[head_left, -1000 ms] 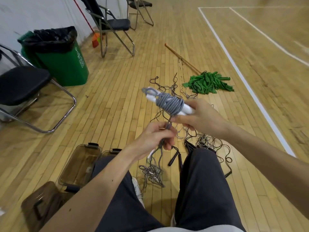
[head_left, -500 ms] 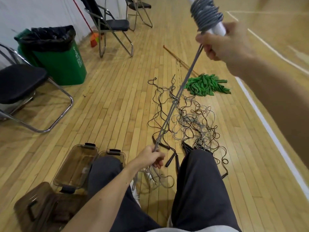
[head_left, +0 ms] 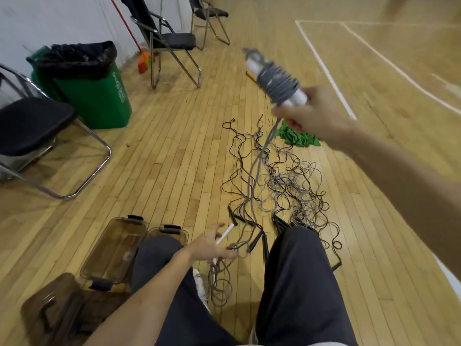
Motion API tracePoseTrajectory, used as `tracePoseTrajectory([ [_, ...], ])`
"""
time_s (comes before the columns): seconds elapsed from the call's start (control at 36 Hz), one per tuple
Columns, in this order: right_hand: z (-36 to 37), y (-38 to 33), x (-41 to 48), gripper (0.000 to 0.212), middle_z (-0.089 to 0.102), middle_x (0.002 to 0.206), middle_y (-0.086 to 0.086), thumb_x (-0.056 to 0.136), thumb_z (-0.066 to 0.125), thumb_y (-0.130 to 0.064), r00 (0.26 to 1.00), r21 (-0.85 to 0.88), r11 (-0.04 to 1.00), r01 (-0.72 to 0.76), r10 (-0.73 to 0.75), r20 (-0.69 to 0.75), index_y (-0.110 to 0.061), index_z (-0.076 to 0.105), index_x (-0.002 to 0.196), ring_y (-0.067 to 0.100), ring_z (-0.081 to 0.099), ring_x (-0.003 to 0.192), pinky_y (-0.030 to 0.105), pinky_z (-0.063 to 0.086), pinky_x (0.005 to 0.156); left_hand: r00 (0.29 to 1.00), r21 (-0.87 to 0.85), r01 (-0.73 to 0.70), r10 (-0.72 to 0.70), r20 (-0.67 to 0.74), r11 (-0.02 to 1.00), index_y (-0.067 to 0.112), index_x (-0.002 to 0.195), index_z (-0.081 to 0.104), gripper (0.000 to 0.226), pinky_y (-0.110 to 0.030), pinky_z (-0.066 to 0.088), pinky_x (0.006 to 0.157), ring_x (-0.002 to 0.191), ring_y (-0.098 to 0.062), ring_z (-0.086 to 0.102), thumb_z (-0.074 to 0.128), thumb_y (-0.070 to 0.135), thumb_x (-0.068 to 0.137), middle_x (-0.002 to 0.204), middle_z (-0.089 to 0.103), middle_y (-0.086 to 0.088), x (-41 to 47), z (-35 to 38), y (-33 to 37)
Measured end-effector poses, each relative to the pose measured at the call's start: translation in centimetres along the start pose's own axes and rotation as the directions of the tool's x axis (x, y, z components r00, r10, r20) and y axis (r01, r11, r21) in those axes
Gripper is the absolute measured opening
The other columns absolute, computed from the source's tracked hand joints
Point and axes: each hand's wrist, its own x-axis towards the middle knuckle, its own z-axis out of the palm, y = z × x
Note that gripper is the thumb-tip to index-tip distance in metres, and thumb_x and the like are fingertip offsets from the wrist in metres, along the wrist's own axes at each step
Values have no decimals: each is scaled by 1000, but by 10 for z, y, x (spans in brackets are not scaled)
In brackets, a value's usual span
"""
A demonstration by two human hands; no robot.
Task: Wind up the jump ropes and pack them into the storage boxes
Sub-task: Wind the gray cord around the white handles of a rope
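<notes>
My right hand point(head_left: 314, 116) grips the white handles of a grey jump rope, whose wound bundle point(head_left: 277, 81) is raised over the floor. Its loose grey tail point(head_left: 257, 168) hangs slack down toward my left hand point(head_left: 212, 248). That hand is low above my left knee with its fingers spread; the rope passes by its fingertips, and a white handle point(head_left: 225, 234) shows just beyond them. Two clear brown storage boxes point(head_left: 109, 250) point(head_left: 174, 233) stand open on the floor left of my leg. A tangle of black and grey ropes point(head_left: 291, 193) lies ahead.
A brown box lid point(head_left: 50, 313) lies at the bottom left. A green bin point(head_left: 94, 93) with a black liner and folding chairs point(head_left: 32, 126) point(head_left: 169, 43) stand along the left wall. A green mop head point(head_left: 296, 138) lies beyond the ropes.
My right hand has come down from the top of the view with the bundle. The taut rope has gone slack, and my left hand's fingers have spread apart.
</notes>
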Motion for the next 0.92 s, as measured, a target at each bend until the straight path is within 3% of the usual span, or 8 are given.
tracePoseTrajectory([
  [0.17,36,5,-36,12,65,69,2,86,77,-20,977,-14,999,49,-45,210,-15,66,87,10,55,53,17,45,45,931,-120,-334,307,-197,935,40,158,1,131,-28,24,113,131,13,33,88,54,62,162,17,15,-15,-7,85],
  [0.22,42,6,-40,14,63,63,0,86,78,-20,972,-1,998,57,-55,231,-11,68,87,9,54,49,18,43,45,876,-117,-442,400,-270,889,40,158,4,131,-37,22,119,143,3,25,89,58,59,164,20,12,-22,-5,118],
  [0.28,42,7,-42,15,62,58,-1,86,79,-18,972,-6,998,63,-60,228,-8,68,83,10,54,48,21,44,47,788,-206,-596,517,-334,776,36,155,20,113,-41,31,117,142,-14,38,90,46,67,150,44,-1,-29,-2,144],
  [0.33,39,10,-42,16,61,56,-2,86,78,-17,974,-16,999,51,-46,224,-9,65,80,13,54,49,24,44,49,738,-332,-668,536,-410,666,32,137,44,66,-37,51,97,106,-20,64,82,24,83,106,67,-1,-39,1,162],
  [0.39,33,15,-40,16,60,58,-1,88,75,-16,975,-46,999,30,-19,223,-9,63,81,12,52,50,22,42,48,745,-401,-661,491,-451,635,26,115,55,25,-25,49,60,60,-16,58,67,16,96,65,57,6,-49,3,172],
  [0.44,26,23,-39,11,59,62,2,91,71,-12,975,-49,999,-14,24,221,-7,62,87,12,51,51,21,41,48,767,-403,-633,466,-442,660,23,104,55,1,-27,30,45,46,-13,36,55,22,103,53,41,10,-53,4,171],
  [0.72,23,69,-31,10,64,80,3,95,68,-21,964,-443,896,41,82,254,-16,60,95,18,57,62,29,40,55,867,-203,-473,412,-282,857,13,96,61,17,-25,24,42,41,-12,29,53,24,104,50,35,6,-65,-5,165],
  [0.92,36,78,-36,18,59,81,4,100,59,-23,952,-697,708,109,127,277,-8,55,90,21,55,69,28,37,53,894,188,-325,366,-258,927,13,98,64,23,-27,48,55,40,-7,53,58,35,100,56,58,1,-73,-16,172],
])
